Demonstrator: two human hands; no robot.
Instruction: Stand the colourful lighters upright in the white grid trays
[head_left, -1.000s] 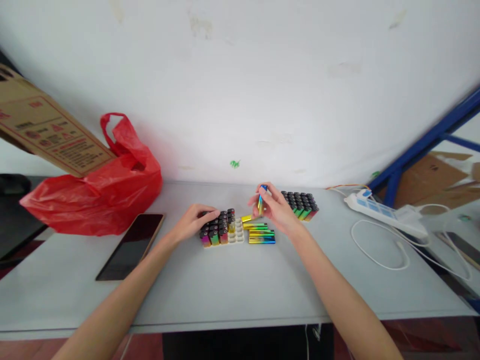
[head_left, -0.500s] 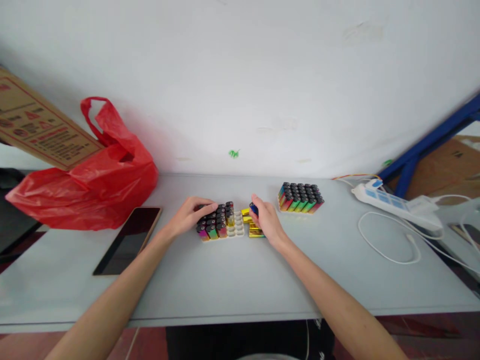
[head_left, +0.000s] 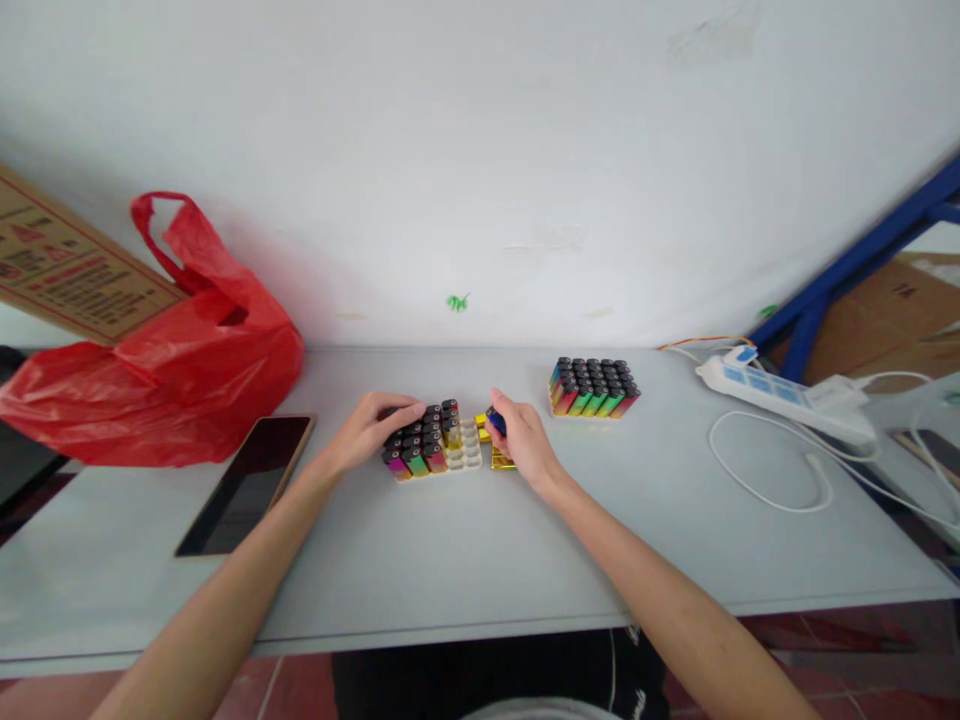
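My left hand (head_left: 367, 432) is curled over the far left part of a white slotted tray (head_left: 471, 457), its thumb lying across the tops of the lighters (head_left: 416, 458) standing in it. Those lighters have black ends and shiny coloured bodies; slots on the tray's right side are bare. Just right of the tray, my right hand (head_left: 525, 437) is closed around a dark blue lighter (head_left: 495, 420), partly hidden by the fingers. Shiny gold pieces, apparently more lighters (head_left: 501, 459), lie on the table beneath and beside that hand.
A second block of upright lighters (head_left: 595, 388) stands at the back right. Left are a phone or tablet (head_left: 247, 485), a red plastic bag (head_left: 217, 370) and a cardboard box (head_left: 82, 270). A power strip (head_left: 787, 395) with white cables (head_left: 750, 505) lies right. The wall borders the table (head_left: 450, 560).
The whole view has shifted slightly. My right hand, still closed on the dark blue lighter, has dipped a little over the gold pieces. My left hand stays on the tray.
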